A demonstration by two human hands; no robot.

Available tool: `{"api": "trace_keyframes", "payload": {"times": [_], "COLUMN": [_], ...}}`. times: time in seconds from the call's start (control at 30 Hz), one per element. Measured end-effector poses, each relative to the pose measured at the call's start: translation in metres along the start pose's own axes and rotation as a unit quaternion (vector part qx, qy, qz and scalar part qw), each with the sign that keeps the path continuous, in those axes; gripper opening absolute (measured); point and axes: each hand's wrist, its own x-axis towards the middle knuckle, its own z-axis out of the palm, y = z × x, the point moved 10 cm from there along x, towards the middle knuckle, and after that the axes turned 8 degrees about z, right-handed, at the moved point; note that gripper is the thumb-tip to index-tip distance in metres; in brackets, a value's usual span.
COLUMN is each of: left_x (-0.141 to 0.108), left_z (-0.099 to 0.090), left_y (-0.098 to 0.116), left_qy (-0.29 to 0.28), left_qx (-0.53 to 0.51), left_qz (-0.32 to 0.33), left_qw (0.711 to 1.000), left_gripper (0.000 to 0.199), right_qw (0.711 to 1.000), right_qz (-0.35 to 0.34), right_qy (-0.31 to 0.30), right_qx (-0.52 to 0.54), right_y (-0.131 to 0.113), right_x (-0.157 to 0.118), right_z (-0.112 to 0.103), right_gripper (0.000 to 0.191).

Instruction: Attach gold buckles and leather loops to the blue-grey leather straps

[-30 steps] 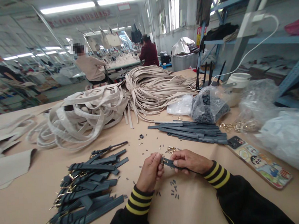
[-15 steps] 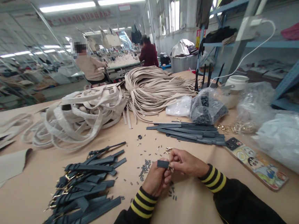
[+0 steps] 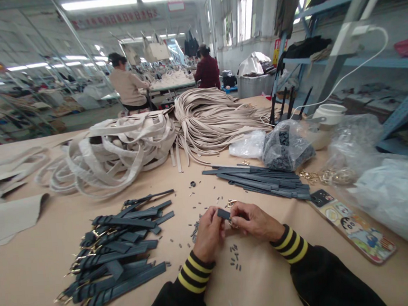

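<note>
Between my two hands is a dark blue strap, its flat end showing above my fingers. My left hand is closed on the strap from the left. The fingers of my right hand pinch its other end, where a bit of gold metal shows; the exact shape of that metal is hidden. Just behind my right fingertips lies a gold buckle. Small dark pieces are scattered on the table below and around my hands. To the left lies a pile of dark straps with gold hardware.
Loose dark straps lie beyond my right hand, near a bag of dark pieces. A phone and plastic bags are at right. Beige straps and webbing fill the table's back. Two people work farther off.
My left hand has turned and shifted slightly, so its back faces me more. The strap end is now tilted downward to the right. The view has shifted a little.
</note>
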Motion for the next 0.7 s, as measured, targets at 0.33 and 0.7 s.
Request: {"api": "trace_keyframes", "payload": {"times": [0.33, 0.7], "left_x": [0.001, -0.001], "left_z": [0.001, 0.003], "left_y": [-0.011, 0.019], "left_qy": [-0.016, -0.004], "left_qx": [-0.040, 0.135], "left_qz": [-0.023, 0.101], "left_qw": [0.999, 0.986], "left_gripper": [0.026, 0.019], "right_qw": [1.000, 0.997], "right_qz": [0.012, 0.060], "right_qy": [0.004, 0.047], "right_qx": [0.003, 0.014], "right_y": [0.004, 0.018], "right_x": [0.001, 0.002], "right_z": [-0.002, -0.008], "right_gripper": [0.005, 0.008]}}
